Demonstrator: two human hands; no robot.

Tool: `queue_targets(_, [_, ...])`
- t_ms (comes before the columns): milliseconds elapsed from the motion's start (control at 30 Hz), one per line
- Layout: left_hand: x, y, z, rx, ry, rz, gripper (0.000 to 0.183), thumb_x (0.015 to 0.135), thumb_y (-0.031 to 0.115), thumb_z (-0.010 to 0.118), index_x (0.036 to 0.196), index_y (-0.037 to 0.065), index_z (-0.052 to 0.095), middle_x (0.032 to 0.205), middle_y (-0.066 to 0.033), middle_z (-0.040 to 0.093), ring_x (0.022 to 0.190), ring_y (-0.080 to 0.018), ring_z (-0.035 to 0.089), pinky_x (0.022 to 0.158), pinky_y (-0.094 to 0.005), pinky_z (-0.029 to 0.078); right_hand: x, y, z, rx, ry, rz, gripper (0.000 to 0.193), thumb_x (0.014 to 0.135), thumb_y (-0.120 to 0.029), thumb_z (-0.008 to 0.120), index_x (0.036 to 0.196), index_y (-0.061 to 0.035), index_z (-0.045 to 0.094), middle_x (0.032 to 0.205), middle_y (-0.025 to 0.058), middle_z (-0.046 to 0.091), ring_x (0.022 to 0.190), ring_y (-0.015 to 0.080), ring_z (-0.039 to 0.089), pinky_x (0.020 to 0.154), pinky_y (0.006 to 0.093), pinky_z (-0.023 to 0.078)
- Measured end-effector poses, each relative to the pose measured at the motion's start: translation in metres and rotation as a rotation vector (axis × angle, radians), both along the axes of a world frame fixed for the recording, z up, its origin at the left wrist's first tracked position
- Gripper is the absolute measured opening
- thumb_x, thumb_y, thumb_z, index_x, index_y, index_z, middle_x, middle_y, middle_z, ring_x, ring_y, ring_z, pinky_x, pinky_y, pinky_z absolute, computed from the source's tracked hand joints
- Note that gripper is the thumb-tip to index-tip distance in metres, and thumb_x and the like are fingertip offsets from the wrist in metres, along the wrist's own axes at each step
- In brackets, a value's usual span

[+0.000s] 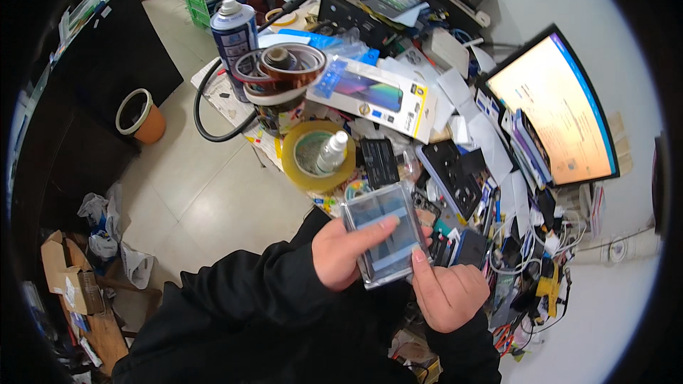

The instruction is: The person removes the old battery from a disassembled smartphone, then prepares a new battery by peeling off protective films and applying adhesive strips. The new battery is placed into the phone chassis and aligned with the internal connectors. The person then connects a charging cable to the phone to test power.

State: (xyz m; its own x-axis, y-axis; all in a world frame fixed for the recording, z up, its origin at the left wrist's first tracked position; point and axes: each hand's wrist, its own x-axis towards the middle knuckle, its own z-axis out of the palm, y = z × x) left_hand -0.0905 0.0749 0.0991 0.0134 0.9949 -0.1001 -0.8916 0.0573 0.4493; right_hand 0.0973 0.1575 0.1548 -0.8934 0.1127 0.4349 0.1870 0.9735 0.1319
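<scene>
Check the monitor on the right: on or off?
On. The monitor glows bright with a lit yellow-white window across its screen.

A clear, silvery-edged case with a bluish-grey sheen is seen against black sleeves. Yellow is shown on the wide tape roll, amber-brown on the stacked tape rolls, and blue and white on the spray can. An orange-and-white glow is given off by the monitor, while the bucket is coloured orange with a pale rim.
</scene>
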Motion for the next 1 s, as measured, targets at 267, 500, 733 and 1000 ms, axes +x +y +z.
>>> queue_targets(267, [0.028,0.002,-0.002,-0.202,0.133,0.090,0.027,0.101,0.016,0.063,0.121,-0.001,0.063,0.108,-0.0117,0.072,0.098,-0.0206,0.070,0.088,-0.0354,0.057,0.041,-0.026,-0.015,-0.334,0.251,-0.166,0.035,0.074,0.003,0.075,0.109,0.0003,0.074,0.079,0.0056,0.065,0.061,0.0202,0.058,0.054,0.0300,0.045])
queue_targets(500, [0.043,0.006,0.001,-0.209,0.273,0.090,0.037,0.099,0.020,0.066,0.127,-0.002,0.057,0.113,-0.0167,0.070,0.104,-0.0276,0.070,0.094,-0.0421,0.057,0.058,-0.039,-0.023,-1.043,0.622,-0.428,0.033,0.090,0.004,0.065,0.123,0.0034,0.065,0.102,0.0124,0.069,0.075,0.0119,0.062,0.065,0.0237,0.049])
queue_targets(733, [0.054,0.010,-0.004,-0.173,0.218,0.058,0.046,0.102,0.029,0.060,0.135,-0.002,0.052,0.127,-0.0194,0.065,0.115,-0.0287,0.066,0.100,-0.0431,0.053,0.038,-0.043,-0.040,-1.786,0.742,-0.246,0.043,0.098,-0.003,0.058,0.139,0.0065,0.047,0.119,0.0143,0.067,0.102,0.0178,0.066,0.088,0.0322,0.055])
queue_targets(1000, [0.052,0.005,-0.016,-0.258,0.354,0.212,0.036,0.102,0.029,0.060,0.125,0.002,0.056,0.111,-0.0166,0.070,0.098,-0.0262,0.071,0.087,-0.0407,0.058,0.027,-0.046,-0.051,-1.859,0.773,-0.323,0.017,0.095,-0.002,0.068,0.110,0.0061,0.065,0.093,0.0099,0.072,0.078,0.0133,0.069,0.074,0.0245,0.055])
